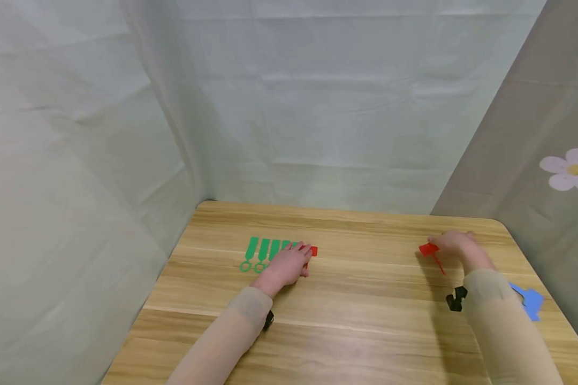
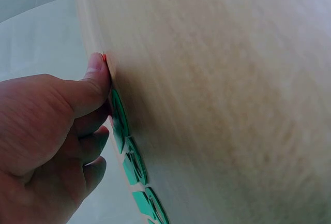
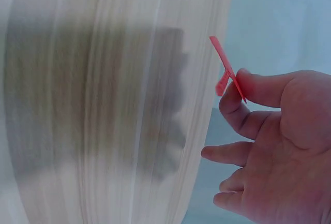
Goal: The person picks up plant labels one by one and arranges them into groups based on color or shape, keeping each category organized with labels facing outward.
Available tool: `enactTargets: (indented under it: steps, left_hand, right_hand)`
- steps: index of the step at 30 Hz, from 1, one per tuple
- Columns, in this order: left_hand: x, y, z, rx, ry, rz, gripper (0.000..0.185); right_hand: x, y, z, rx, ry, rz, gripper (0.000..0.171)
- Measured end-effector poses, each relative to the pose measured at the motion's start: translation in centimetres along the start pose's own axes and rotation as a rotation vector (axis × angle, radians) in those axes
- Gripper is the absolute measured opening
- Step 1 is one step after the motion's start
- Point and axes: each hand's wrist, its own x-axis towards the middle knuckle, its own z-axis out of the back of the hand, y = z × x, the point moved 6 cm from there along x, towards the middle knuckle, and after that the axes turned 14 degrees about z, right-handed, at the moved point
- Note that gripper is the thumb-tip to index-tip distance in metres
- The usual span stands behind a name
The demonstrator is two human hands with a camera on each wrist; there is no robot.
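My right hand (image 1: 455, 245) is raised over the right side of the table, pinching a red T-shaped tag (image 1: 429, 249) between thumb and index finger. Its thin tail hangs down, and the other fingers are loosely spread in the right wrist view. On the left, my left hand (image 1: 289, 266) lies low at the tabletop, fingers stretched across another red tag (image 1: 314, 251) and mostly covering it. In the left wrist view the thumb tip meets a small red edge (image 2: 104, 57). Beside this hand, several green tags with ring ends (image 1: 252, 248) lie in a row, the nearest ones partly hidden.
A flat blue piece (image 1: 532, 302) lies near the table's right edge, partly behind my right sleeve. Pale cloth (image 1: 342, 107) hangs behind the wooden table (image 1: 356, 321) and along both sides. Each wrist bears a small black device (image 1: 456, 298).
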Motion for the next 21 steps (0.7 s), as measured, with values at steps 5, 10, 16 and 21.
enactTargets:
  steps: [5, 10, 16, 21]
  left_hand:
    - [0.2, 0.1, 0.1, 0.002, -0.007, -0.002, 0.063]
    - [0.3, 0.3, -0.1, -0.006, 0.001, 0.002, 0.063]
    - [0.4, 0.5, -0.1, -0.009, 0.001, 0.005, 0.064]
    - [0.2, 0.5, 0.1, -0.013, 0.004, 0.006, 0.064]
  right_hand:
    - [0.0, 1.7, -0.8, 0.017, -0.073, 0.050, 0.050]
    - [0.2, 3.7, -2.6, 0.106, -0.136, 0.077, 0.054]
    - [1.3, 6.4, -4.6, 0.172, -0.207, 0.113, 0.053]
    - [2.5, 8.9, -5.2, 0.190, -0.215, 0.155, 0.045]
